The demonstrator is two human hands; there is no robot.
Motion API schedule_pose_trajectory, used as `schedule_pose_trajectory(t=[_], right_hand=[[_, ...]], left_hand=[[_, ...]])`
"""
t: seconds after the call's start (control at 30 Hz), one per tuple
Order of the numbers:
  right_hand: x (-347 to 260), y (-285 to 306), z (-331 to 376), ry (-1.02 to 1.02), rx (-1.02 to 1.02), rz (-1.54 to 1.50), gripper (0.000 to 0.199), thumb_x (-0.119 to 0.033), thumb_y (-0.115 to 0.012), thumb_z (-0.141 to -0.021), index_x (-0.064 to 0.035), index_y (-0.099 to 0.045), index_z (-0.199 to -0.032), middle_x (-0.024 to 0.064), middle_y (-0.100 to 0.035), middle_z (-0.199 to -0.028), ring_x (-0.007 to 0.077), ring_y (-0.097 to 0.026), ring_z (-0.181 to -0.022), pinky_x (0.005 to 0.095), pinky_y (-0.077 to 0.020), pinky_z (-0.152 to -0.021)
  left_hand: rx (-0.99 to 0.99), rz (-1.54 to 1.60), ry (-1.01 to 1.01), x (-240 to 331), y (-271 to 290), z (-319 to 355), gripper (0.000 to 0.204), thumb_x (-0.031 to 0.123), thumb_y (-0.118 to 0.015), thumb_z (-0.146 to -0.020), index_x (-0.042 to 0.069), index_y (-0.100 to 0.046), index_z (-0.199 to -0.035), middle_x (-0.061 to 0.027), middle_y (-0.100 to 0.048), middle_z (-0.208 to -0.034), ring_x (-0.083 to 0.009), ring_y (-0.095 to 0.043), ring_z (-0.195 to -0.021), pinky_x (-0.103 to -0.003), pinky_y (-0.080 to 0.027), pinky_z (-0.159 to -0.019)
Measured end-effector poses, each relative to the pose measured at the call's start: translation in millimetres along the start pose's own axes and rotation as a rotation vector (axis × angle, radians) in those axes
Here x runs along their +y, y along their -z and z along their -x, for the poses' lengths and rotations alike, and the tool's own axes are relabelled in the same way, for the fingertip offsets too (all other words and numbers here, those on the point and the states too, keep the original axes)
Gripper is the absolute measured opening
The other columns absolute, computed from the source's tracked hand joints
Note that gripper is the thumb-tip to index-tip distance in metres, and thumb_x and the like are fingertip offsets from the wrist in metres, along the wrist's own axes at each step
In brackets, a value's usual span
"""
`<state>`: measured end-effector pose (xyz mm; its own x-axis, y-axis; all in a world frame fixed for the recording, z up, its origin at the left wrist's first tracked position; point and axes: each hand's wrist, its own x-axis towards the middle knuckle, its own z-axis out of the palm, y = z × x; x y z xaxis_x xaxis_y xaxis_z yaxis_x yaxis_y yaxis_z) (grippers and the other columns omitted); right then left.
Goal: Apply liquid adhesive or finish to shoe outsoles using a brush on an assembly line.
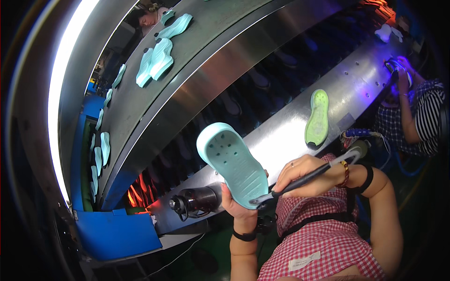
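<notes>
My left hand (238, 210) grips the heel end of a light turquoise shoe sole (239, 161), tilted up with its hollow inner side facing me. Several small holes pierce its forefoot, and ridges run across its middle. In my right hand (307, 174) is a brush (304, 181) with a dark handle, its tip touching the inside of the heel. Behind the handle a grey tube (350, 154) trails past my wrist. Beyond my right hand, a yellow-green sole piece (318, 117) lies on the shiny metal bench (276, 140).
A dark bottle (199, 202) lies left of my left hand. Farther left, a curved conveyor belt (206, 28) carries several turquoise soles (161, 57) past a blue box (117, 234). At right, a co-worker (426, 107) handles a shoe part under violet light. Another person (149, 19) is beyond the belt.
</notes>
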<state>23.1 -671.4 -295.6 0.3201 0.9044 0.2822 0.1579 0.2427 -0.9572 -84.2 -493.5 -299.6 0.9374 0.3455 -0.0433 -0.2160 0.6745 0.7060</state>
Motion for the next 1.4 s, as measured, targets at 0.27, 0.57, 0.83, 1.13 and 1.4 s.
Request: schedule_pose_trajectory(t=[0.27,0.57,0.83,1.13,1.4], right_hand=[[-8,5,5,0.273,-0.088,0.093,0.019,-0.01,-0.063,-0.076,-0.0022,-0.062,-0.093,0.0118,-0.064,-0.092,0.025,-0.062,-0.081,0.0319,-0.0493,-0.073],[-14,35,2,0.157,-0.4,0.186,0.028,-0.007,-0.053,-0.075,-0.0076,-0.057,-0.102,0.0092,-0.062,-0.101,0.0259,-0.061,-0.084,0.0324,-0.0487,-0.068],[-38,56,-7,0.115,-0.501,0.434,0.031,-0.007,-0.056,-0.071,-0.0086,-0.058,-0.102,0.0086,-0.063,-0.1,0.0262,-0.062,-0.083,0.0337,-0.0488,-0.066],[-31,42,6,-0.11,-0.167,0.086,0.026,-0.008,-0.064,-0.077,-0.0023,-0.062,-0.102,0.0102,-0.066,-0.081,0.0103,-0.061,-0.063,0.0221,-0.0489,-0.058],[45,28,10,-0.276,0.718,-0.062,0.015,-0.007,-0.062,-0.078,-0.0018,-0.065,-0.092,0.0002,-0.058,-0.06,0.0046,-0.05,-0.046,0.0178,-0.0397,-0.043]], left_hand=[[0.006,0.247,0.537,15,3,-5,0.051,0.036,-0.034,-0.09,-0.002,-0.04,-0.123,-0.02,-0.052,-0.114,-0.0322,-0.055,-0.1,-0.043,-0.043,-0.089],[0.019,-0.281,0.827,20,-15,-9,0.043,0.028,-0.045,-0.091,-0.005,-0.046,-0.118,-0.0169,-0.056,-0.108,-0.019,-0.06,-0.092,-0.029,-0.05,-0.077],[0.033,-0.406,0.838,30,-21,-4,0.042,0.03,-0.047,-0.09,-0.004,-0.051,-0.115,-0.0146,-0.058,-0.104,-0.0163,-0.059,-0.092,-0.028,-0.05,-0.077],[-0.059,-0.078,0.693,7,-4,-4,0.049,0.026,-0.036,-0.092,-0.002,-0.029,-0.132,-0.0165,-0.046,-0.122,-0.0239,-0.053,-0.105,-0.033,-0.044,-0.089],[0.166,0.106,0.615,-30,16,2,0.048,0.032,-0.034,-0.091,-0.003,-0.038,-0.124,-0.0234,-0.05,-0.116,-0.0383,-0.053,-0.101,-0.051,-0.042,-0.089]])
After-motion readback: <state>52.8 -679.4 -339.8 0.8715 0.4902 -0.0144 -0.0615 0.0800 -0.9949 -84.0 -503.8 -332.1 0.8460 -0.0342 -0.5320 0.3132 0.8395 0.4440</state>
